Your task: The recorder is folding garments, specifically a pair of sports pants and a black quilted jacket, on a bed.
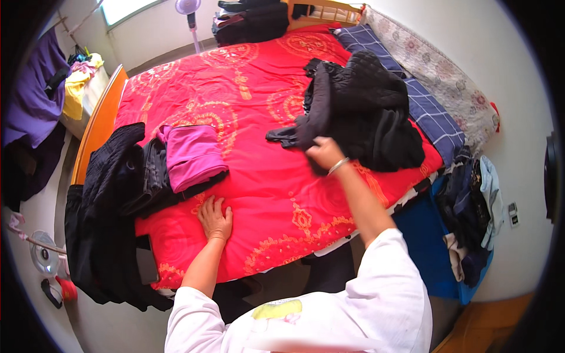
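My right hand (323,153), a bangle on its wrist, reaches across the red patterned bedspread (259,170) and grips the edge of a heap of black clothes (365,112) lying at the right of the bed. My left hand (215,219) rests flat, fingers spread, on the bedspread near the front edge, holding nothing. Just beyond it lies a folded magenta garment (191,154) on top of folded black clothes (147,182).
More black garments (100,235) hang over the bed's front left corner. A blue checked cover (432,115) and a floral quilt (441,70) lie along the right side. Clothes hang by the wall (474,212). A standing fan (189,15) and dark bags (253,20) stand beyond the bed.
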Action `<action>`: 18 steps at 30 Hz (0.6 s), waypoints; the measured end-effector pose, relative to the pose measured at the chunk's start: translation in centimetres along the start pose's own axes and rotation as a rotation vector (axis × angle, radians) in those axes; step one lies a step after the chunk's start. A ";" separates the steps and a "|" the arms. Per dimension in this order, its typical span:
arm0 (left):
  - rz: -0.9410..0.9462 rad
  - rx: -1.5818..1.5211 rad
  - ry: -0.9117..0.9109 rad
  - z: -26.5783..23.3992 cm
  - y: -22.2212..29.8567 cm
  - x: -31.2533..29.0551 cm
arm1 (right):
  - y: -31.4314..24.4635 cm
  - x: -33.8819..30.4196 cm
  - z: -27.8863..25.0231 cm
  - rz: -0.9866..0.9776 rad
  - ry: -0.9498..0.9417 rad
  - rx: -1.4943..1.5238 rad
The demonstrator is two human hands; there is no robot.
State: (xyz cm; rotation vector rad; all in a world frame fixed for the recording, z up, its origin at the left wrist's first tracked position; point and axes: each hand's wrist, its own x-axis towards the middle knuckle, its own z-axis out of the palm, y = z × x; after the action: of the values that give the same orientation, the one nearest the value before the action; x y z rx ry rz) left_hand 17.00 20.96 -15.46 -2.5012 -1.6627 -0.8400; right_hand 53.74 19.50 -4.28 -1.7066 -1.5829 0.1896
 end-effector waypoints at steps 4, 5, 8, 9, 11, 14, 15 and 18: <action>-0.007 0.039 -0.026 0.4 -0.2 -0.3 | -11.4 -11.8 6.7 -0.051 -0.384 0.646; -0.013 0.036 -0.025 0.7 -0.4 -0.4 | -13.1 -14.6 7.8 -0.080 -0.519 0.595; 0.000 0.055 -0.048 1.5 -1.6 -0.6 | -17.9 -20.1 9.0 -0.140 -0.892 0.555; 0.004 0.054 -0.046 1.5 -1.5 -0.4 | -18.3 -21.6 9.4 -0.244 -0.898 0.507; -0.018 0.060 -0.069 1.6 -1.7 -0.2 | -17.7 -24.1 10.3 -0.464 -0.842 0.469; -0.035 -0.176 -0.063 1.3 -2.9 -0.6 | -18.3 -22.1 4.8 -0.241 -0.879 0.639; -0.136 -0.493 -0.085 1.4 -4.4 -0.6 | -18.4 -20.8 2.4 -0.234 -0.691 0.629; -0.605 -1.456 -0.169 -3.2 -1.6 -2.6 | -14.5 -18.7 -2.1 0.080 -0.115 0.565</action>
State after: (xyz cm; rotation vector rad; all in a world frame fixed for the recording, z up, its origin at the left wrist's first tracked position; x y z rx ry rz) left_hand 13.54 18.47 -14.29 -2.5857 -2.4188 -2.7858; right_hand 39.76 0.61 -1.15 -1.3281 -1.3690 0.7150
